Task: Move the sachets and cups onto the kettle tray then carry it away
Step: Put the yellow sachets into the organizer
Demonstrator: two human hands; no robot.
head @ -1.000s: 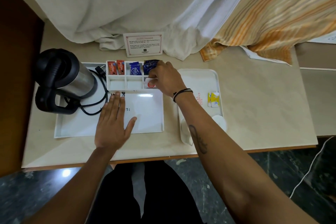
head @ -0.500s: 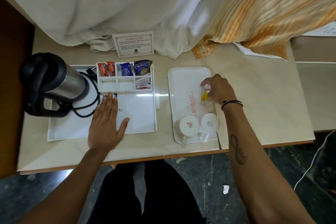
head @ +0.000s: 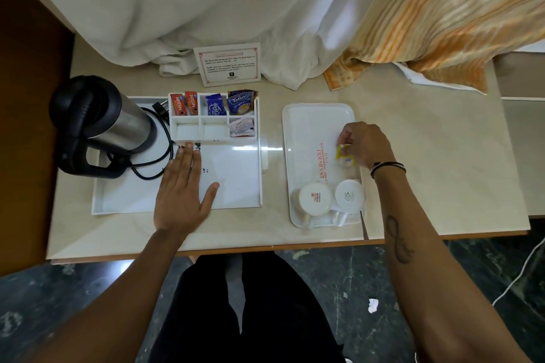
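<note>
A: Since a second ago the right hand point(head: 364, 144) has left the sachet compartments on the kettle tray point(head: 124, 200) and crossed to the small serving tray point(head: 303, 121), right of the kettle tray; its fingers are now pinched on the yellow sachets point(head: 343, 153) lying there.

B: And the left hand point(head: 184, 186)?

A: Unchanged; it lies flat and spread, palm down, on the kettle tray floor, holding nothing; it looks to be steadying the tray.

B: Where are the cups?

A: Two white cups point(head: 315, 199) stand upside down on the serving tray's near end, right of the kettle tray; they have not been moved over; Nescafe, blue and Tetley sachets already sit in the divider point(head: 212, 130) at the kettle tray's far edge, just right of the kettle point(head: 115, 124).

B: What could go wrong?

A: The pinch looks light and there seems to be more than one packet; one could slip out on the way across and land on the counter between the trays; later, the kettle stands at one end of its tray, so lifting may tip it, and its loose cord point(head: 153, 168) could snag.
</note>
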